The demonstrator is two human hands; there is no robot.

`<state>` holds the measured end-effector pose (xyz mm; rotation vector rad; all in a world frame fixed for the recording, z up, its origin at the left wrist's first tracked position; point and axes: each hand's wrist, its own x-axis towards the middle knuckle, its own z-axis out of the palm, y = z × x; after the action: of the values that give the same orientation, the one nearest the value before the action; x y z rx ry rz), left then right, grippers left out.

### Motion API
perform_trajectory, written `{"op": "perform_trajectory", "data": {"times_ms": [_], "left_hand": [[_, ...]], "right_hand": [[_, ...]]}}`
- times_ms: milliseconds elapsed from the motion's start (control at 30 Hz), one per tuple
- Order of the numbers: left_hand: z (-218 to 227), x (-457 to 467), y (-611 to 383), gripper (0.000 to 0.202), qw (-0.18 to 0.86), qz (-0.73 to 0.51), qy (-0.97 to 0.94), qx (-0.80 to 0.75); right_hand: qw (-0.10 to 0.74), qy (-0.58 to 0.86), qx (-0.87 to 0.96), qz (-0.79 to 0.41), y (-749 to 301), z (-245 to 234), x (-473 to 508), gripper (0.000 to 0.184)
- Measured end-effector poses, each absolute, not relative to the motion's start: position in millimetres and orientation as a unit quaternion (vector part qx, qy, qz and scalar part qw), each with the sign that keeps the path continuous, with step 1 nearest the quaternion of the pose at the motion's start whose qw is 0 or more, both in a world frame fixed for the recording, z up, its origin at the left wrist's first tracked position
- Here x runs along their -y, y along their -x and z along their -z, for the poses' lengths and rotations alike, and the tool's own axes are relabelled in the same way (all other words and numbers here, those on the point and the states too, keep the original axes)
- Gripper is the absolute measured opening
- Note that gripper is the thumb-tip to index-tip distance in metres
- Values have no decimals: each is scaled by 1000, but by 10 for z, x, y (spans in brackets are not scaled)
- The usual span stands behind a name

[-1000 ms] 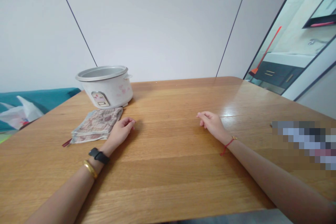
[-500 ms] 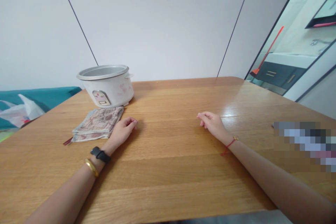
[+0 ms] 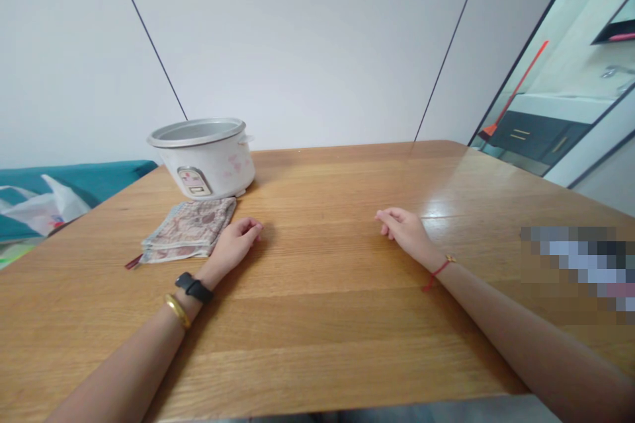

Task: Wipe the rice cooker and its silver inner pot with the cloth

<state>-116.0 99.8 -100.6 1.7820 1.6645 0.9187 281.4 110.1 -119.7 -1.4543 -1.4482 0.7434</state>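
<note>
My left hand (image 3: 233,248) rests on the wooden table (image 3: 317,337), fingers loosely curled and holding nothing, just beside the right edge of a folded patterned cloth (image 3: 191,230). Beyond the cloth stands a white rice cooker (image 3: 203,168) with pink flowers, a silver rim and no lid. My right hand (image 3: 404,231) lies on the bare wood further right, also loosely curled and touching nothing. A black watch band and a gold bangle circle my left wrist, and a red string circles my right.
A teal sofa (image 3: 84,178) with a white plastic bag (image 3: 49,201) lies beyond the table's left edge. A doorway at the right shows a red-handled broom (image 3: 516,86) and a dark cabinet (image 3: 540,135). A pixelated patch (image 3: 575,271) covers part of the table's right side.
The whole view has drifted slightly, so everything sits a little further right and higher in the picture. Neither hand has changed its pose, and the cooker and cloth stay in place.
</note>
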Motion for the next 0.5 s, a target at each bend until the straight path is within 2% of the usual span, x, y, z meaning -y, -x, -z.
{"op": "perform_trajectory", "data": {"times_ms": [500], "left_hand": [[993,-980,1140,38,261,-339,-663,-614]], "right_hand": [[460,589,589,-308,-2805,1171,-1082,49]]}}
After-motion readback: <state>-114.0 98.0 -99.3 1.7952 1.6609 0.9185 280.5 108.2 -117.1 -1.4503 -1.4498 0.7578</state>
